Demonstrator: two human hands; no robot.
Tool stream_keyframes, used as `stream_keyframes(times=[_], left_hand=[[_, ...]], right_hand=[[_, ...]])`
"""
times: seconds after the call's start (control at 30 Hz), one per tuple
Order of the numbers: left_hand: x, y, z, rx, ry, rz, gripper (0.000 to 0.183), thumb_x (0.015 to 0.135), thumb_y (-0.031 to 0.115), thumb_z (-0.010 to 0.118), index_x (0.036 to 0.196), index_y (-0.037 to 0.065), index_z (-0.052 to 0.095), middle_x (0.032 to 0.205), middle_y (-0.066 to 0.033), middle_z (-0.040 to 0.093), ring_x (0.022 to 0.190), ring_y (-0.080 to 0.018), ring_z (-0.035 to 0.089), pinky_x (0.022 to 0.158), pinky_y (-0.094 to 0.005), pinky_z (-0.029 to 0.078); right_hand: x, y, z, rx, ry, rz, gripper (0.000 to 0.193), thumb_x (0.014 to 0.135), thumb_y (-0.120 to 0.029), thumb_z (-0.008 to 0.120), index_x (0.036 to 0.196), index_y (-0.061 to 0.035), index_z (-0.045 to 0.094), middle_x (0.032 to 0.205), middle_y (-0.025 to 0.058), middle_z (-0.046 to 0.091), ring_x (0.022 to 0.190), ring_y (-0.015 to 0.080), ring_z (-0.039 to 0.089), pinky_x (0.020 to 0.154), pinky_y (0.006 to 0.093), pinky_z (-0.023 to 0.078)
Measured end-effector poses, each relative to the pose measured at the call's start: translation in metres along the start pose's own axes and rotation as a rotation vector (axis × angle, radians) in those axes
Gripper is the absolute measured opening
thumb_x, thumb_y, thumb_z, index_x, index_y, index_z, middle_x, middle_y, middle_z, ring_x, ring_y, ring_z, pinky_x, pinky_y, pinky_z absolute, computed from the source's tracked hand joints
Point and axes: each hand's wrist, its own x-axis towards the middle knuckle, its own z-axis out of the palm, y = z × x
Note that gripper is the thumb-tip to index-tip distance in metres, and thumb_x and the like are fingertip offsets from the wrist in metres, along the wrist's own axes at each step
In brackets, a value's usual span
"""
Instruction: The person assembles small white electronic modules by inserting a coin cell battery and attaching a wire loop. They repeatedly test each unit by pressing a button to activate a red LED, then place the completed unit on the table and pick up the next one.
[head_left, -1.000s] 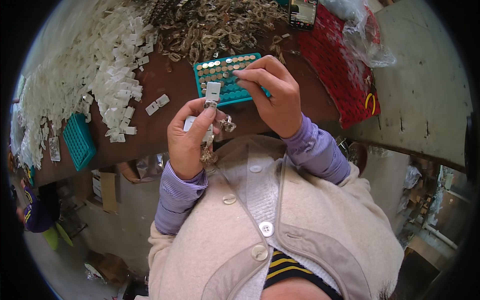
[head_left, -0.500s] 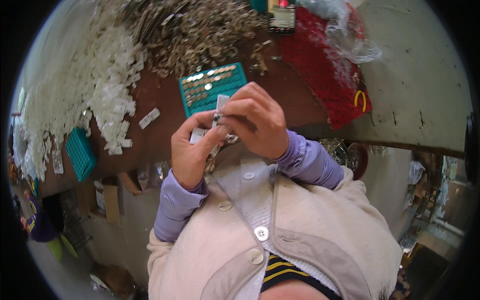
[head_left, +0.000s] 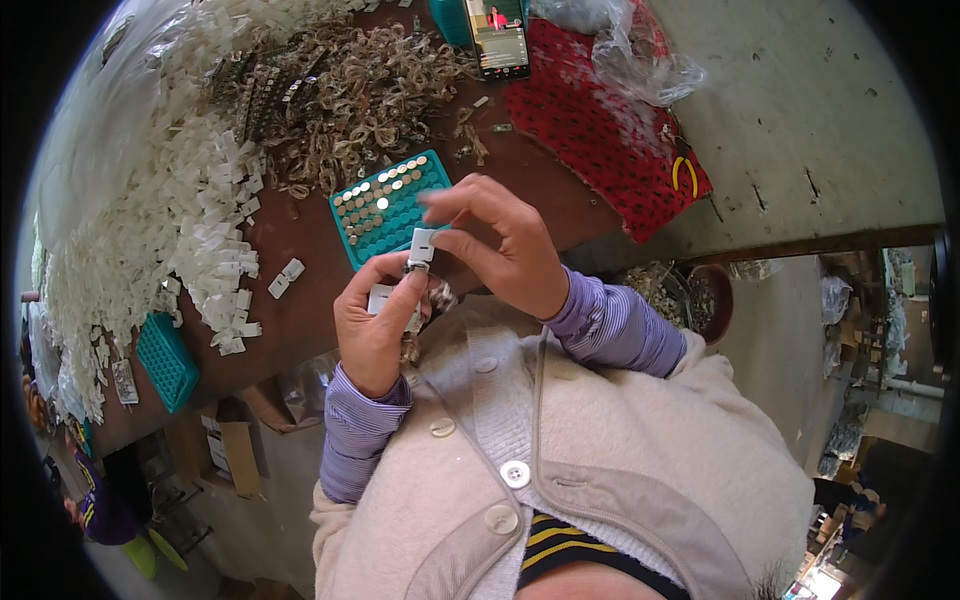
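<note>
My left hand (head_left: 370,328) pinches a white plastic tag card (head_left: 422,244), which stands up from the fingertips. A second white piece (head_left: 379,298) shows beside the left thumb, and a shiny linked strand (head_left: 441,295) hangs by the palm. My right hand (head_left: 508,246) is just right of the tag, index finger and thumb spread, fingertips a little blurred; the thumb tip is close to the tag's edge. Beyond the hands lies a teal tray (head_left: 372,246) with rows of small round gold-coloured discs, some of its slots vacant.
White tags (head_left: 190,190) are heaped at left, linked metallic strands (head_left: 350,95) at the back. A lone white tag (head_left: 286,278) and another teal tray (head_left: 167,362) lie at left. A phone (head_left: 498,42), red cloth (head_left: 590,120) and yellow-handled tool (head_left: 685,177) are at right.
My right hand's fingers have come away from the white tag and spread apart. My left hand keeps its hold. The whole view has shifted slightly.
</note>
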Motion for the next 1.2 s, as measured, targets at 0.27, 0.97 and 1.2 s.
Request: stream_keyframes(times=[0.27,0.97,1.2], left_hand=[[-0.005,0.01,-0.025,-0.283,-0.066,-0.167,0.027,0.105,0.009,0.071,0.13,-0.001,0.07,0.102,-0.0076,0.077,0.076,-0.0079,0.065,0.067,-0.0233,0.053],[0.078,0.014,0.086,-0.291,-0.333,-0.337,0.018,0.108,0.021,0.069,0.117,0.007,0.067,0.091,-0.0026,0.071,0.072,-0.0065,0.065,0.055,-0.0212,0.049],[0.088,0.018,0.071,-0.349,-0.193,-0.144,0.02,0.107,0.018,0.068,0.125,0.007,0.066,0.121,-0.0169,0.078,0.068,-0.0058,0.064,0.045,-0.0188,0.044]], right_hand=[[0.011,-0.005,0.017,-0.266,-0.063,-0.308,0.019,0.081,0.0,0.076,0.091,-0.0037,0.061,0.09,0.0119,0.063,0.086,0.0339,0.065,0.077,0.0445,0.054],[0.0,0.015,-0.097,-0.43,0.091,-0.396,0.029,0.073,-0.001,0.081,0.095,-0.0036,0.063,0.095,0.0136,0.064,0.087,0.0344,0.066,0.078,0.045,0.055],[0.065,0.111,-0.192,-0.827,0.136,-0.092,0.012,0.091,-0.015,0.077,0.098,-0.0054,0.08,0.096,0.014,0.07,0.099,0.0352,0.069,0.09,0.0457,0.056]])
